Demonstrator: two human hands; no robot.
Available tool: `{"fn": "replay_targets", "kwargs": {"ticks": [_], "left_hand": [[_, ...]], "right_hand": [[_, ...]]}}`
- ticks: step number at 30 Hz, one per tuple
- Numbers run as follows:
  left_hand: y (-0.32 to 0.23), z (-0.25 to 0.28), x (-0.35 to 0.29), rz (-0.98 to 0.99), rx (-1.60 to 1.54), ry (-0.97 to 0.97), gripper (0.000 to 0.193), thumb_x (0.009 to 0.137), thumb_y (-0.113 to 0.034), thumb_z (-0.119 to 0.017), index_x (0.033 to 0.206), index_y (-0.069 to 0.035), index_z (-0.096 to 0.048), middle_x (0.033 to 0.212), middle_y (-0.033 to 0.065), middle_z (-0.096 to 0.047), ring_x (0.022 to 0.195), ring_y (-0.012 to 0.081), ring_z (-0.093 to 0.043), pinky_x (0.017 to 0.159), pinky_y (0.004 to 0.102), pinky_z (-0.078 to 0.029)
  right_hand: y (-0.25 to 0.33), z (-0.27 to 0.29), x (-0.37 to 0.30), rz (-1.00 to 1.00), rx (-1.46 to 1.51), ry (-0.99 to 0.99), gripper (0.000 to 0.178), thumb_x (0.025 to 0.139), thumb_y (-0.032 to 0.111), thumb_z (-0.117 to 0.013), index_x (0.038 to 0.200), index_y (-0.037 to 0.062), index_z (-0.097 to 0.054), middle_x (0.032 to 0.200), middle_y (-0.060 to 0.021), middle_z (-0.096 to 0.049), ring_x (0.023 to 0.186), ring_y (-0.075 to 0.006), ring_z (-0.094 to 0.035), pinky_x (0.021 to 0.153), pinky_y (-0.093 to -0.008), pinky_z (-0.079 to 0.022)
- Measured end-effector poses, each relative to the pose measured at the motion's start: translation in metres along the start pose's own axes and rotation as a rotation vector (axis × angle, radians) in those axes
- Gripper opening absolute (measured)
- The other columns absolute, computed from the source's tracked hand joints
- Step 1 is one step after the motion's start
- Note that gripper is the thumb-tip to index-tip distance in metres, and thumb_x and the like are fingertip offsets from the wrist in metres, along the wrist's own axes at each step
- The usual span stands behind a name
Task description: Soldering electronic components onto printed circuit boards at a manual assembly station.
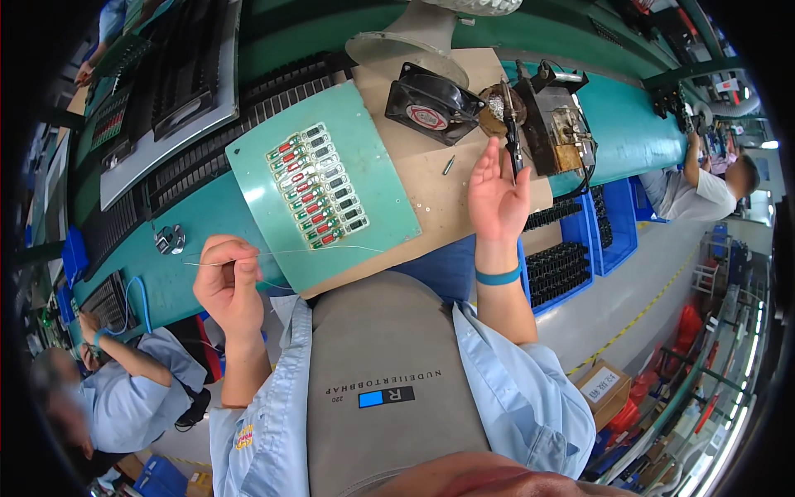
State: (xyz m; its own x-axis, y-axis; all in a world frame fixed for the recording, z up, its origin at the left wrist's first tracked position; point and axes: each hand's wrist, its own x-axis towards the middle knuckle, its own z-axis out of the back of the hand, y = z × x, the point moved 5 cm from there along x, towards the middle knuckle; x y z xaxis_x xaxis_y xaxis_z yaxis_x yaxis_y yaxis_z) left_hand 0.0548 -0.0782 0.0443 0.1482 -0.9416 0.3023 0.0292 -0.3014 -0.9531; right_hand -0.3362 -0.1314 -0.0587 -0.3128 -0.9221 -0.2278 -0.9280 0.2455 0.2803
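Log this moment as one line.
Left hand: pinching thin wire | Right hand: open beside soldering iron | Circuit boards: on green sheet

Through a head-worn fisheye camera pointed steeply down, the scene is viewed from above. The left hand (232, 286) and right hand (498, 199) are seen close by, with the wearer's grey shirt (385, 340) nearer, below them. Beyond the hands a green workbench (625, 137) is taken in; farther off, right of the right hand, an aisle floor (617, 306) is included. Straight edges are bowed near the rim.
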Motion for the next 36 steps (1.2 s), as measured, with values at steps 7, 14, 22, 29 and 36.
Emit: {"fn": "replay_targets", "kwargs": {"ticks": [7,14,22,29,36], "left_hand": [[0.003,-0.002,0.006,0.027,0.007,0.016,0.005,0.095,-0.005,-0.069,0.097,-0.002,-0.065,0.099,0.0091,-0.06,0.069,0.0109,-0.051,0.062,0.0219,-0.043],[0.008,-0.006,0.016,0.051,-0.01,0.049,0.005,0.093,-0.004,-0.069,0.096,-0.002,-0.066,0.099,0.0092,-0.061,0.069,0.0119,-0.051,0.063,0.0224,-0.043],[-0.006,-0.019,0.009,0.066,0.057,0.245,0.016,0.082,0.006,-0.074,0.094,-0.004,-0.078,0.089,0.0044,-0.07,0.067,0.0111,-0.053,0.059,0.0222,-0.041],[-0.021,-0.016,-0.002,0.003,0.058,0.236,0.015,0.082,0.006,-0.076,0.093,-0.003,-0.077,0.089,0.0056,-0.071,0.064,0.0108,-0.054,0.056,0.0234,-0.041],[-0.06,0.014,0.033,-0.25,0.408,0.093,0.013,0.079,0.005,-0.075,0.091,-0.002,-0.076,0.088,0.0072,-0.071,0.062,0.0136,-0.053,0.055,0.0248,-0.041]], "right_hand": [[0.017,-0.009,-0.002,0.17,-0.067,0.024,0.037,0.108,0.03,-0.055,0.141,0.0138,-0.055,0.13,-0.0125,-0.063,0.114,-0.0247,-0.06,0.095,-0.0371,-0.05],[0.05,-0.006,-0.029,0.322,-0.205,0.226,0.039,0.107,0.027,-0.058,0.144,0.0181,-0.054,0.121,-0.0093,-0.064,0.105,-0.0218,-0.059,0.089,-0.0352,-0.047],[0.061,-0.033,-0.067,0.554,-0.664,0.297,0.047,0.102,0.035,-0.067,0.142,0.0139,-0.054,0.11,-0.0085,-0.065,0.095,-0.0185,-0.059,0.085,-0.0293,-0.047],[0.027,-0.044,-0.064,0.453,-0.831,0.452,0.049,0.099,0.038,-0.07,0.138,0.0114,-0.056,0.109,-0.0131,-0.069,0.092,-0.0216,-0.062,0.086,-0.0318,-0.048],[-0.02,-0.06,-0.078,0.562,-1.15,0.446,0.041,0.097,0.021,-0.071,0.132,0.0038,-0.058,0.106,-0.0177,-0.069,0.084,-0.0221,-0.063,0.081,-0.0333,-0.052]]}}
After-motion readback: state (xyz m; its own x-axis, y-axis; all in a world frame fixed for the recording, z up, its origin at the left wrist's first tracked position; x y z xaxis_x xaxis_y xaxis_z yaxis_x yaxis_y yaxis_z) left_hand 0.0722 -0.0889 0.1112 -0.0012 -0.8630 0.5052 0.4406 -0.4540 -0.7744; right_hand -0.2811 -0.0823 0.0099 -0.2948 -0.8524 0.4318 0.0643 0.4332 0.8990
